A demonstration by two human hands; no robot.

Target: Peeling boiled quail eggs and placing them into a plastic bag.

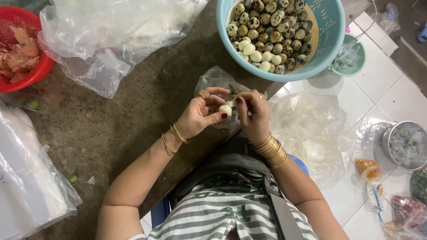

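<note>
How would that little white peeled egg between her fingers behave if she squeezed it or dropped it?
The peeled egg looks smooth and glossy, so it is probably slippery; both the left hand and the right hand pinch it. Small and rounded, it would likely roll if dropped. Without its shell it probably dents or splits under a hard squeeze.

Quail egg sits between left hand and right hand, over a small plastic bag. Basin of quail eggs lies beyond the hands. Basket far left; large plastic bag between basket and basin. Metal bowl far right.
</note>
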